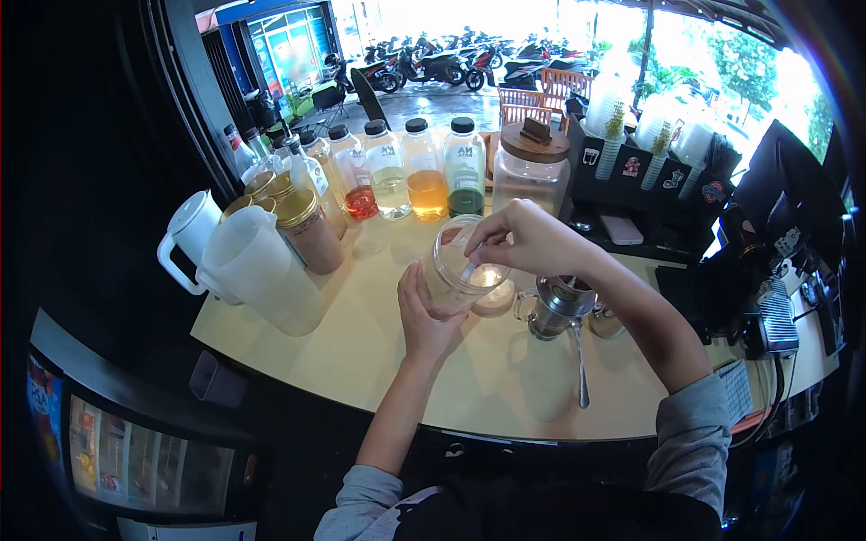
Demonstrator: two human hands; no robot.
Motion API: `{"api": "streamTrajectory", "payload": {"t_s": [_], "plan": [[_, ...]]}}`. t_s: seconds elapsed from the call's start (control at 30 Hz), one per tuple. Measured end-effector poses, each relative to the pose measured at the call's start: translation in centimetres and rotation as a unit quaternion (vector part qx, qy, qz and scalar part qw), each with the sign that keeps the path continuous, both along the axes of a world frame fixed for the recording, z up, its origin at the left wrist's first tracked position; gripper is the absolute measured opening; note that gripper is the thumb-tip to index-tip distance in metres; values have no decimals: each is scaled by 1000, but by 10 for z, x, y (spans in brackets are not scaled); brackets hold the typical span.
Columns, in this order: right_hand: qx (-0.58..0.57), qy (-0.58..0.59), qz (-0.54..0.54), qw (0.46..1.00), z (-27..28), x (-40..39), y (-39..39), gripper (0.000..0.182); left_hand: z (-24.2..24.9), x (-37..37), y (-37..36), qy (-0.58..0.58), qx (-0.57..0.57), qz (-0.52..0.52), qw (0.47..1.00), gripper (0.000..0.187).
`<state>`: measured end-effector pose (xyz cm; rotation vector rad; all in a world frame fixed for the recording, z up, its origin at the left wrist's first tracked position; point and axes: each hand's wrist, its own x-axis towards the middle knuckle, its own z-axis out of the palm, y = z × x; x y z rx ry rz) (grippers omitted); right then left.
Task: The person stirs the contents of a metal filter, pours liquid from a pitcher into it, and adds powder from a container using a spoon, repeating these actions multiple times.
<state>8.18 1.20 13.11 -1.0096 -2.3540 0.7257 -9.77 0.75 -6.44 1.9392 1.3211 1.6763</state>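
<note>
My left hand (pixel 424 316) is wrapped round the side of a clear, wide-mouthed jar (pixel 446 287), which is tilted above the counter. At the jar's mouth, my right hand (pixel 519 239) has its fingers pinched together on a small whitish utensil (pixel 471 267), perhaps a scoop; its lower end is hard to make out. Just right of the jar stands a glass mug with a metal drip filter (pixel 548 311) on top. A metal spoon (pixel 580 370) lies beside it, handle towards me. Partly behind the jar is a round, pale disc-like thing (pixel 496 301).
Bottles of coloured liquid (pixel 424 185) line the back, beside a wooden-lidded jar (pixel 530 176). On the left stand a frosted pitcher (pixel 262 270), a white jug (pixel 194 230) and a gold-lidded jar (pixel 307 234). A black cup holder (pixel 622 176) and a phone (pixel 622 230) are at right.
</note>
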Motion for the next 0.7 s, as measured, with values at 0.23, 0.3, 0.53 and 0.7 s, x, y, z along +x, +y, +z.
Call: {"api": "streamTrajectory", "payload": {"t_s": [0.23, 0.3, 0.53, 0.7], "plan": [[-109, 153, -31, 982, -16, 20, 11, 16, 3, 1, -1, -2, 11, 6, 1000, 106], [-133, 191, -46, 971, -15, 25, 10, 17, 3, 1, -1, -3, 12, 7, 1000, 106], [-246, 319, -120, 907, -23, 52, 20, 17, 2, 3, 0, -25, 27, 1, 999, 106], [-289, 390, -144, 863, -20, 59, 16, 19, -3, 2, 1, -60, 11, -22, 998, 106]]}}
